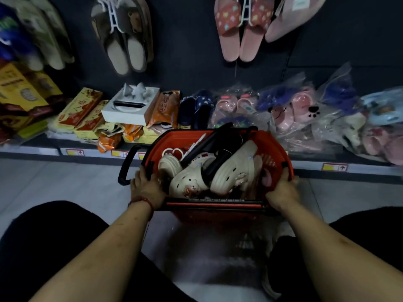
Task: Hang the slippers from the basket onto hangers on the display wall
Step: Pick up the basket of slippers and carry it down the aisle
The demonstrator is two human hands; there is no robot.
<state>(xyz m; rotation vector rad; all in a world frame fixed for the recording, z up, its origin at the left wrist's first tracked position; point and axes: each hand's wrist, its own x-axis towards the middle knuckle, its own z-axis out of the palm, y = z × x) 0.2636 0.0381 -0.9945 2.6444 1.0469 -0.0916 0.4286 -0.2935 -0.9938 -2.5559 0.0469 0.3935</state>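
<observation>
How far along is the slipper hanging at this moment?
Done: a grey pair and a pink pair hang on the wall, though perhaps not from this basket. In hand: left hand and right hand grip the basket's rim. Left: the cream slippers lie in it, none picked up.
</observation>
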